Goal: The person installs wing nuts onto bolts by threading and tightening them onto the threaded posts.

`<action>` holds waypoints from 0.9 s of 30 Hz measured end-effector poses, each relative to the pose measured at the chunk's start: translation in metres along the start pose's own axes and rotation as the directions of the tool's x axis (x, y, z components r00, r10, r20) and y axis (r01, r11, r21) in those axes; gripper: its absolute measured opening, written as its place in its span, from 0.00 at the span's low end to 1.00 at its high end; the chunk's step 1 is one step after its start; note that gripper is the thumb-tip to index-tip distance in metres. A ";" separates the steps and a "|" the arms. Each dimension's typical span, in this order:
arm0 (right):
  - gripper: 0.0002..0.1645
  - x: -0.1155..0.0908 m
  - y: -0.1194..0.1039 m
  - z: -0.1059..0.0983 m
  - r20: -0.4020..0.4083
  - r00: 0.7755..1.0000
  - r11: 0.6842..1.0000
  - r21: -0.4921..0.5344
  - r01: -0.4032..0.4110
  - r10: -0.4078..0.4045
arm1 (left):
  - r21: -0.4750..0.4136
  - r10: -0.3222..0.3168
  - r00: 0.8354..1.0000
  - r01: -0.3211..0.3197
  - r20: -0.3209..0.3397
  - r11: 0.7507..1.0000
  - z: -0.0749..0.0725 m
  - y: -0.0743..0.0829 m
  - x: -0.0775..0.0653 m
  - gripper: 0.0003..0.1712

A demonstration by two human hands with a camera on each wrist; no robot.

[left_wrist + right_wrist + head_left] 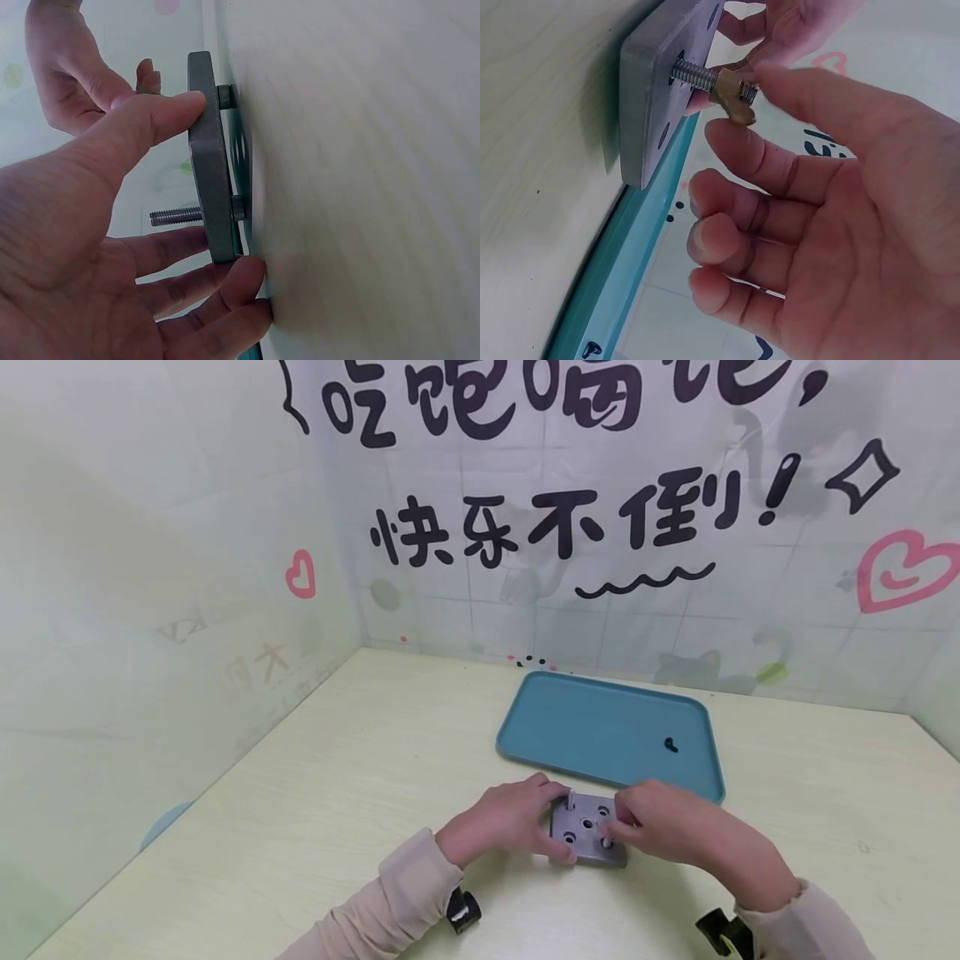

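A grey metal plate [587, 847] with several holes lies on the table before me. My left hand [510, 822] grips its left side, thumb at the near edge and fingers at the far one. A bare threaded bolt [176, 217] sticks up beside the left fingers. Under the plate, bolt heads [226, 97] show at the table side. Through the right side rises a second bolt [695, 74], carrying a brass-coloured wing nut [732, 97] near its top. My right hand [675, 827] pinches that wing nut between thumb and index finger, the other fingers loosely curled below.
Behind the plate lies a blue tray [600, 722], its near rim close to the right hand. On the tray sits a small dark piece [671, 745]. A printed wall sheet [450, 627] stands along the table's back edge, another at the left.
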State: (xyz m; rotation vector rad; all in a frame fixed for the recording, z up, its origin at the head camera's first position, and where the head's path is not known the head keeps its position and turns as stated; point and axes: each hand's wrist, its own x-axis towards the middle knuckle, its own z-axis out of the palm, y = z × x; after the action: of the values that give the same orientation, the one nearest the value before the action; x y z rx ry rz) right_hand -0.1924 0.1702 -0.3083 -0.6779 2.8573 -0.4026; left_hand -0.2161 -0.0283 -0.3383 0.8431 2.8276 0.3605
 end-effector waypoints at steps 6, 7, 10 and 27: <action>0.25 0.000 0.002 0.000 -0.016 0.997 0.997 0.021 0.078 -0.077 | 0.018 0.006 1.000 -0.006 -0.003 1.000 0.001 0.000 0.001 0.46; 0.25 0.000 0.002 0.000 -0.013 0.997 0.996 0.024 0.083 -0.082 | 0.019 0.008 1.000 -0.008 -0.005 1.000 0.001 0.000 0.001 0.46; 0.23 0.000 0.002 -0.001 -0.007 0.996 0.995 0.035 0.089 -0.089 | 0.018 0.012 1.000 -0.012 -0.007 1.000 0.001 0.000 0.001 0.46; 0.25 -0.003 0.005 -0.008 0.034 0.971 0.969 0.075 0.234 -0.237 | 0.003 -0.003 1.000 0.003 0.010 1.000 0.000 -0.001 0.002 0.47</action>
State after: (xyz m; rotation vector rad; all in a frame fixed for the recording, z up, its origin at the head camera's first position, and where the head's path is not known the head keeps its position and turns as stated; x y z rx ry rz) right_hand -0.1934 0.1781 -0.3016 -1.0040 2.7155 -0.5132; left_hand -0.2180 -0.0284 -0.3392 0.8383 2.8201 0.3510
